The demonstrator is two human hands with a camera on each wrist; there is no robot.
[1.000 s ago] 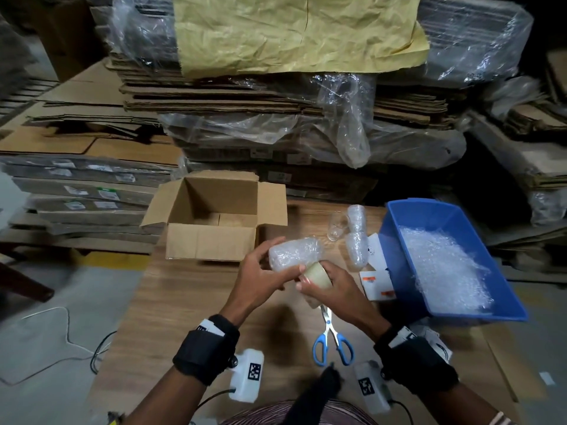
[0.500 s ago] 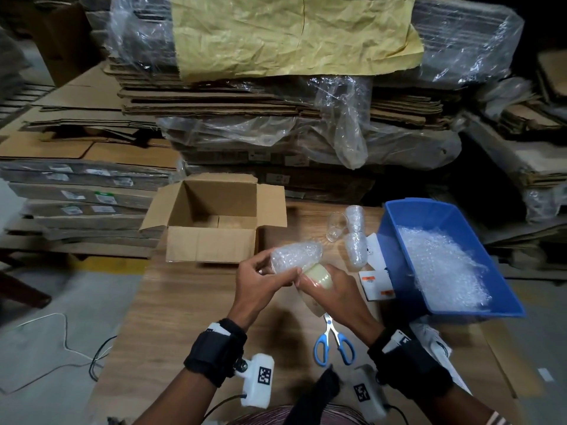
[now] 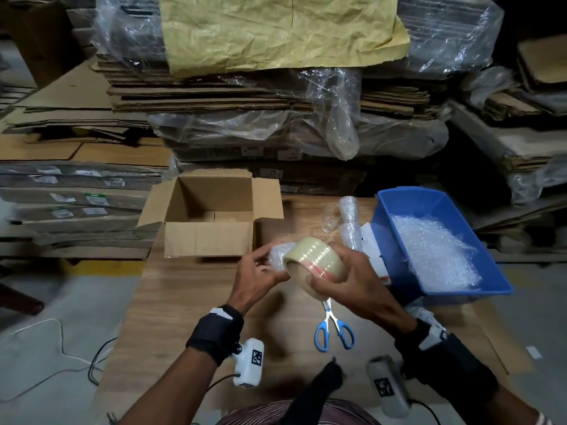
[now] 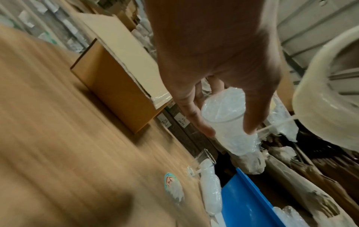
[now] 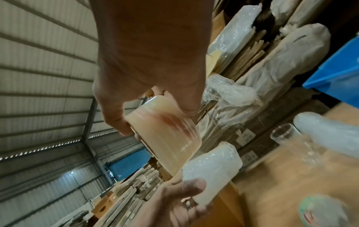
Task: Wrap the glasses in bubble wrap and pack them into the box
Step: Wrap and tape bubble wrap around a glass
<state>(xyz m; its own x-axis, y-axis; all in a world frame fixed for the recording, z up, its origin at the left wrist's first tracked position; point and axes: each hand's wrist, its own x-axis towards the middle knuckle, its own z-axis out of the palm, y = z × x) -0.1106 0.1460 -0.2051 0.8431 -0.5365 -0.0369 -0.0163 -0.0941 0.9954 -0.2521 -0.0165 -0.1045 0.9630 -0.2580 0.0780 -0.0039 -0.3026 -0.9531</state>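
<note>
My left hand (image 3: 260, 277) grips a glass rolled in bubble wrap (image 3: 277, 254) (image 4: 229, 121) (image 5: 211, 170) above the wooden table. My right hand (image 3: 346, 280) holds a roll of clear packing tape (image 3: 313, 265) (image 5: 167, 133) against the bundle, and the roll hides most of it in the head view. A thin strip of tape runs from the roll (image 4: 328, 95) to the bundle. The open cardboard box (image 3: 211, 216) (image 4: 118, 79) stands just beyond my left hand. Two wrapped glasses (image 3: 349, 222) and one bare glass (image 3: 331, 217) (image 5: 297, 144) lie behind my right hand.
A blue bin (image 3: 441, 240) with bubble wrap sheets sits at the right. Blue-handled scissors (image 3: 333, 326) lie on the table below my hands. Papers (image 3: 372, 246) lie beside the bin. Stacks of flat cardboard under plastic (image 3: 276, 118) rise behind the table.
My right hand has lifted the tape roll up and over the wrapped glass, so it now covers most of the bundle. My left hand has kept hold of the bundle.
</note>
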